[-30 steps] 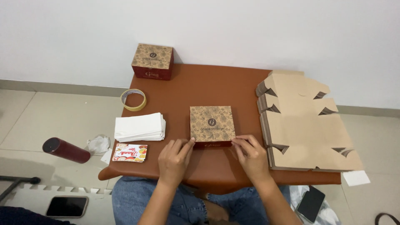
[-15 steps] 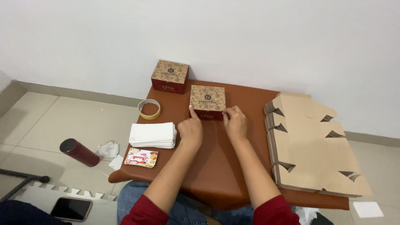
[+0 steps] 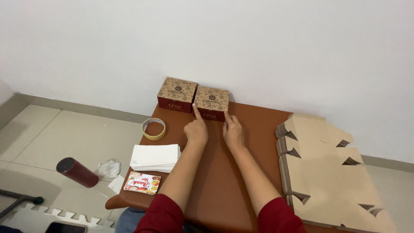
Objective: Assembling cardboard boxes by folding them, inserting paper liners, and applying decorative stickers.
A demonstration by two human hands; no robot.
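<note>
Two closed brown patterned boxes with dark red sides stand side by side at the far edge of the brown table (image 3: 224, 172), against the wall. My left hand (image 3: 196, 128) touches the front left corner of the right box (image 3: 211, 102) with its index finger stretched out. My right hand (image 3: 233, 130) touches the same box's front right corner with a fingertip. The left box (image 3: 177, 93) sits right next to it, untouched. Neither hand grips anything.
A tall stack of flat brown cardboard box blanks (image 3: 327, 172) fills the table's right side. A roll of tape (image 3: 154, 128), a pile of white paper sheets (image 3: 155, 157) and colourful cards (image 3: 142, 182) lie at the left. A dark red bottle (image 3: 76, 172) and crumpled paper (image 3: 108, 169) are on the floor.
Both hands slid the box from the table's near edge away to the far edge, beside the other box. My arms are now stretched out and only fingertips touch it.
</note>
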